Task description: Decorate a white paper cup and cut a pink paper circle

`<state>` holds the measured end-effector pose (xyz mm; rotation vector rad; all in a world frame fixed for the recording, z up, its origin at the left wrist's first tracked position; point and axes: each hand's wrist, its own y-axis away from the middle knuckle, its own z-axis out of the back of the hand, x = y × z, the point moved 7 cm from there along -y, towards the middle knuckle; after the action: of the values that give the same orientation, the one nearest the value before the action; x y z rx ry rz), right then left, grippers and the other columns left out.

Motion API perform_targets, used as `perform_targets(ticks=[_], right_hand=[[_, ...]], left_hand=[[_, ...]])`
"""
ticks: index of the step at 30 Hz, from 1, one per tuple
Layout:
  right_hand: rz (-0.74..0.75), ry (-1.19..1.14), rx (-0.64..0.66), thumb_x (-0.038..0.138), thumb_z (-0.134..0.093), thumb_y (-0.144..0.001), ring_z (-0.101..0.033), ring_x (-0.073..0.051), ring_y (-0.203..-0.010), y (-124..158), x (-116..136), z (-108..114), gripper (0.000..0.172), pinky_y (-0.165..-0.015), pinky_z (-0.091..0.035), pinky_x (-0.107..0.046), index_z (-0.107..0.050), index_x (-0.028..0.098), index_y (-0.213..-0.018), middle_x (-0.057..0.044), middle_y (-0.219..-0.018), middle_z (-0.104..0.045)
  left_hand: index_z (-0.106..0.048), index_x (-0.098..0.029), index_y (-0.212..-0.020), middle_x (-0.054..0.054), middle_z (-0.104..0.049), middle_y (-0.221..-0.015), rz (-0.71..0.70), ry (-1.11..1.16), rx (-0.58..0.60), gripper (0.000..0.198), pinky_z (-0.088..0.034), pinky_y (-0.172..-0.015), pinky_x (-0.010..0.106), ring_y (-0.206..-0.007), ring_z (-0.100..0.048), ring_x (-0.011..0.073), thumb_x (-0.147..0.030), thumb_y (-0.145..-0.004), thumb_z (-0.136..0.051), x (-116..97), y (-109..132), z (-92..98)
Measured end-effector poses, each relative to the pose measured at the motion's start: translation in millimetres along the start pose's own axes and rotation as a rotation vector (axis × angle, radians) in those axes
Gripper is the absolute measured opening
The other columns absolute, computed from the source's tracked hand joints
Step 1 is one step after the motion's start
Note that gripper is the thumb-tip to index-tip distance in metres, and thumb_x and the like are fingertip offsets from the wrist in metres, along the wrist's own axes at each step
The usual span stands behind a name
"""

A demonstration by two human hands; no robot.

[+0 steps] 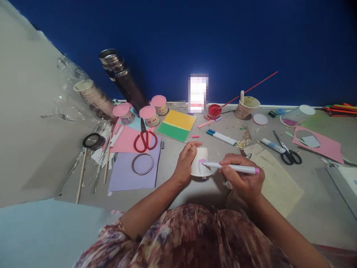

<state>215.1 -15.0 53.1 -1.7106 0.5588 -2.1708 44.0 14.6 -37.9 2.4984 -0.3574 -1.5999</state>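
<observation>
My left hand is wrapped round the side of a small white paper cup, which is tilted in front of my body. A purple arch outline shows on the cup's wall. Between the fingers and thumb of my right hand is a white marker pen with a pink-purple end. Its tip points left and meets the cup at the drawn outline, or is very close to it. Beyond my hands lie two more marker pens with blue and green ends.
Red-handled scissors and a tape roll lie left, near purple sheets. Several pink-topped cups stand by a dark flask. Black-handled scissors and a cloth lie right. A lit phone stands behind.
</observation>
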Motion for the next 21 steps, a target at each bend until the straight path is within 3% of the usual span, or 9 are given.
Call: perform_targets(ticks=[6, 11, 16, 21], right_hand=[[-0.044, -0.032, 0.101, 0.016, -0.068, -0.086, -0.060, -0.014, -0.047, -0.2, -1.5, -6.4, 0.014, -0.046, -0.046, -0.025, -0.075, 0.022, -0.076, 0.002, -0.061, -0.069], [-0.011, -0.023, 0.008, 0.013, -0.071, -0.086, -0.065, -0.015, -0.054, 1.5, -3.7, 0.8, 0.011, -0.052, -0.050, -0.026, -0.076, 0.022, -0.083, 0.001, -0.066, -0.073], [-0.049, -0.111, 0.115, 0.014, -0.069, -0.090, -0.060, -0.013, -0.054, 4.8, -10.3, -3.2, 0.013, -0.051, -0.045, -0.025, -0.075, 0.022, -0.082, 0.002, -0.066, -0.069], [-0.036, -0.123, -0.018, 0.010, -0.071, -0.087, -0.063, -0.014, -0.057, 2.8, -8.3, 3.5, 0.015, -0.054, -0.048, -0.025, -0.077, 0.024, -0.086, 0.002, -0.069, -0.071]], left_hand=[[-0.066, -0.022, -0.115, 0.000, -0.064, -0.078, -0.013, -0.021, 0.000, 0.062, -0.051, -0.060, 0.029, -0.063, -0.062, 0.0172, -0.075, -0.084, -0.075, -1.7, 0.9, 0.9], [-0.064, -0.022, -0.118, 0.002, -0.069, -0.083, 0.015, 0.011, 0.035, 0.067, -0.053, -0.062, 0.030, -0.069, -0.068, 0.0204, -0.078, -0.083, -0.075, 0.6, 0.8, -1.7], [-0.063, -0.021, -0.118, 0.003, -0.072, -0.086, 0.042, 0.060, 0.025, 0.073, -0.055, -0.061, 0.032, -0.067, -0.069, 0.0207, -0.080, -0.078, -0.077, 2.0, -0.6, -1.7], [-0.064, -0.020, -0.120, 0.005, -0.074, -0.089, 0.026, 0.080, 0.041, 0.070, -0.054, -0.061, 0.030, -0.073, -0.071, 0.0223, -0.076, -0.080, -0.078, 0.4, 0.1, -3.4]])
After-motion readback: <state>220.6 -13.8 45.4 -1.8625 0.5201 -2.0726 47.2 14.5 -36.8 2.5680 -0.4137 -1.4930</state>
